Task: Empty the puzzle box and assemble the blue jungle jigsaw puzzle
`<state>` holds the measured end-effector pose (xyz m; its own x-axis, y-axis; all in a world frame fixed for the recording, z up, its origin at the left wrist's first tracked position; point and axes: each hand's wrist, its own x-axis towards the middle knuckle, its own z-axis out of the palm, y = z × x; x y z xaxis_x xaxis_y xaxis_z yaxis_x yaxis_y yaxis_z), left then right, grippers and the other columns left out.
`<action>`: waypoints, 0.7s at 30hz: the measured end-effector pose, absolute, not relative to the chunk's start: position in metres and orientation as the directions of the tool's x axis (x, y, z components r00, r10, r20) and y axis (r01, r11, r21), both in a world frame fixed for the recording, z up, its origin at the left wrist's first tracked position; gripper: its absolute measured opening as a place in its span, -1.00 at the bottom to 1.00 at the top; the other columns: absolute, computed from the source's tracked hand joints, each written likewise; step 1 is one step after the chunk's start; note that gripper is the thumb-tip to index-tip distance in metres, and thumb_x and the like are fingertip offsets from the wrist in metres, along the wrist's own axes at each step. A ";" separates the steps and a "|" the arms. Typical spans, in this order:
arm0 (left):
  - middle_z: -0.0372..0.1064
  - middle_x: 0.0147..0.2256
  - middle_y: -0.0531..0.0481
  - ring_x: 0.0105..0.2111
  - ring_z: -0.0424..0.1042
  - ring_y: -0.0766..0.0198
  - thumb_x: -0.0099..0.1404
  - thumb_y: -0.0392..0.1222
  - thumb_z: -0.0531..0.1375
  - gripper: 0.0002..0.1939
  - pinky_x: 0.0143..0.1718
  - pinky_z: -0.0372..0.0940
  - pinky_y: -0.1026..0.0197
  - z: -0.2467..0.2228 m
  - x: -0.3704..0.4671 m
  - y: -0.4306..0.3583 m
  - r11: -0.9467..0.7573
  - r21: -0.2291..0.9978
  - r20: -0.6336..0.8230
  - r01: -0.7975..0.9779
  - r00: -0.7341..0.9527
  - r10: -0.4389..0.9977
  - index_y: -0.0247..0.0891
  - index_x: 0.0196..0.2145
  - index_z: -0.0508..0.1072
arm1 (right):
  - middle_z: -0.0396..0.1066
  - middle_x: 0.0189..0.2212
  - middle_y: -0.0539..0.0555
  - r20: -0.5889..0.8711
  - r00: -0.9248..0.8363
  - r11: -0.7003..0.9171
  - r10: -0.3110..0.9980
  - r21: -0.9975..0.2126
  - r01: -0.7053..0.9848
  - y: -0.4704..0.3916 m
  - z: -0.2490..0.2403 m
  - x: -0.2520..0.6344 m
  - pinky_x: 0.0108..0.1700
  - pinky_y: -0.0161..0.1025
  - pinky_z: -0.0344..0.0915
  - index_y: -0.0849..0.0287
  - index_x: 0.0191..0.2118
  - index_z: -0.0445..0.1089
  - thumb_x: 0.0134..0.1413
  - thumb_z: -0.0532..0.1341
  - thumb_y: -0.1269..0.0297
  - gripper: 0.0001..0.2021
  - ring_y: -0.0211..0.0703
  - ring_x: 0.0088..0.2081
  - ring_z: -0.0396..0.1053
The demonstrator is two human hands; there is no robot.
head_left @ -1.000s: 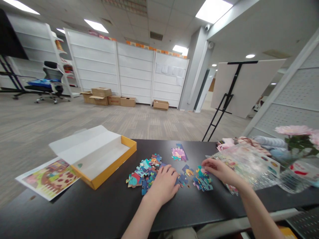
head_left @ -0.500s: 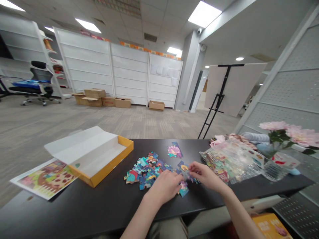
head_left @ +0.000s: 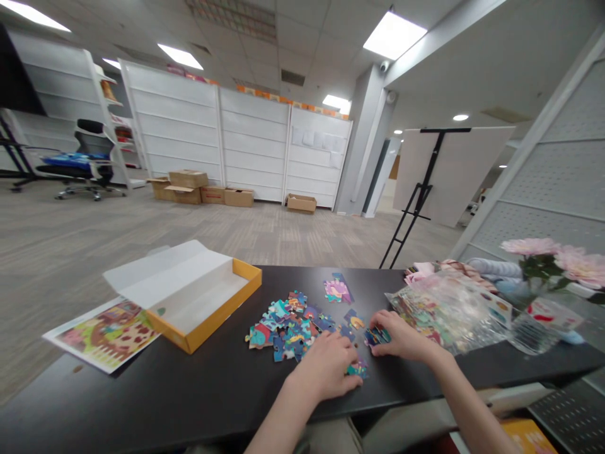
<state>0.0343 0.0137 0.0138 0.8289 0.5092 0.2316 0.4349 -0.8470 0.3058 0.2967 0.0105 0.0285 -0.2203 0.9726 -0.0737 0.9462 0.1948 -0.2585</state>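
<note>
Loose puzzle pieces (head_left: 288, 328) lie in a heap on the black table (head_left: 198, 391). My left hand (head_left: 331, 366) rests palm down at the heap's right side, fingers apart, over a teal and purple piece (head_left: 360, 368) that shows beside its thumb. My right hand (head_left: 394, 334) has its fingers closed on a dark blue puzzle piece (head_left: 377, 337), right of the heap. Between and beyond the hands is a piece with a yellow shape (head_left: 354, 320). Farther back, a few joined pink and purple pieces (head_left: 338, 289) lie apart from the heap.
An open yellow box (head_left: 222, 312) stands left of the heap, partly over a picture sheet (head_left: 106, 334). To the right are a clear plastic bag of pieces (head_left: 449, 309), folded cloths (head_left: 494, 268) and a glass vase (head_left: 534, 328) with pink flowers.
My right hand has moved slightly right, away from my left hand, with a dark blue piece now visible in its fingers. My left hand's fingers have spread. The view has shifted a little.
</note>
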 end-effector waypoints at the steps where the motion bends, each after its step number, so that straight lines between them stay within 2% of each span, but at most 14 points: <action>1: 0.51 -0.21 -0.05 -0.13 0.45 0.07 0.25 0.04 0.30 -0.73 -0.05 0.29 0.08 0.014 0.034 0.014 -0.848 0.307 0.232 0.431 0.830 0.506 -0.16 -0.19 0.57 | 0.40 -0.07 0.15 -0.075 -0.200 0.178 0.977 -0.237 0.955 0.012 0.029 0.297 0.05 -0.05 0.25 0.12 -0.13 0.46 -0.18 0.45 0.15 -0.58 0.11 -0.02 0.31; 3: 0.52 -0.21 -0.04 -0.13 0.46 0.07 0.24 0.00 0.29 -0.75 -0.06 0.29 0.07 0.014 0.033 0.016 -0.848 0.315 0.237 0.426 0.830 0.505 -0.15 -0.18 0.56 | 0.39 -0.06 0.17 -0.083 -0.188 0.166 0.979 -0.218 0.962 0.014 0.031 0.298 0.06 -0.03 0.24 0.13 -0.11 0.47 -0.19 0.45 0.15 -0.55 0.13 -0.01 0.30; 7: 0.52 -0.20 -0.04 -0.12 0.46 0.06 0.24 -0.02 0.29 -0.75 -0.05 0.29 0.07 0.015 0.033 0.018 -0.832 0.348 0.221 0.433 0.824 0.521 -0.13 -0.15 0.55 | 0.38 -0.08 0.12 -0.129 -0.241 0.200 0.962 -0.272 0.941 0.018 0.032 0.300 0.06 -0.09 0.24 0.11 -0.13 0.45 -0.17 0.42 0.20 -0.60 0.06 -0.01 0.29; 11: 0.54 -0.19 -0.05 -0.11 0.48 0.06 0.24 -0.02 0.29 -0.74 -0.05 0.29 0.08 0.016 0.034 0.020 -0.819 0.380 0.220 0.430 0.818 0.532 -0.14 -0.15 0.55 | 0.35 -0.08 0.10 -0.168 -0.285 0.228 0.944 -0.295 0.928 0.023 0.033 0.300 0.05 -0.12 0.26 0.10 -0.13 0.43 -0.24 0.42 0.25 -0.56 0.03 -0.02 0.29; 15: 0.55 -0.24 -0.03 -0.16 0.49 0.08 0.28 -0.08 0.23 -0.82 -0.10 0.28 0.10 0.015 0.034 0.023 -0.816 0.371 0.249 0.444 0.799 0.548 -0.15 -0.20 0.55 | 0.33 -0.04 0.11 -0.149 -0.289 0.239 0.946 -0.280 0.930 0.022 0.030 0.300 0.11 -0.08 0.23 0.09 -0.06 0.43 -0.26 0.40 0.26 -0.49 0.08 0.02 0.29; 18: 0.55 -0.26 -0.02 -0.17 0.50 0.09 0.28 -0.03 0.25 -0.79 -0.12 0.28 0.10 0.013 0.035 0.024 -0.822 0.363 0.280 0.438 0.790 0.545 -0.16 -0.21 0.56 | 0.33 -0.02 0.14 -0.128 -0.232 0.195 0.964 -0.253 0.948 0.019 0.029 0.303 0.12 -0.04 0.21 0.08 -0.03 0.44 -0.25 0.41 0.21 -0.47 0.14 0.04 0.28; 21: 0.54 -0.26 -0.02 -0.16 0.49 0.09 0.28 0.02 0.27 -0.76 -0.12 0.28 0.10 0.012 0.035 0.025 -0.827 0.350 0.287 0.440 0.790 0.542 -0.16 -0.21 0.55 | 0.35 -0.05 0.13 -0.137 -0.241 0.199 0.961 -0.268 0.943 0.017 0.030 0.304 0.11 -0.07 0.22 0.07 -0.07 0.45 -0.21 0.40 0.21 -0.53 0.11 0.03 0.30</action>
<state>0.0351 0.0252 0.0117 0.7899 0.5420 0.2869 0.4401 -0.8268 0.3504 0.3035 0.0165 0.0305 -0.2414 0.9606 -0.1374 0.9427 0.1986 -0.2681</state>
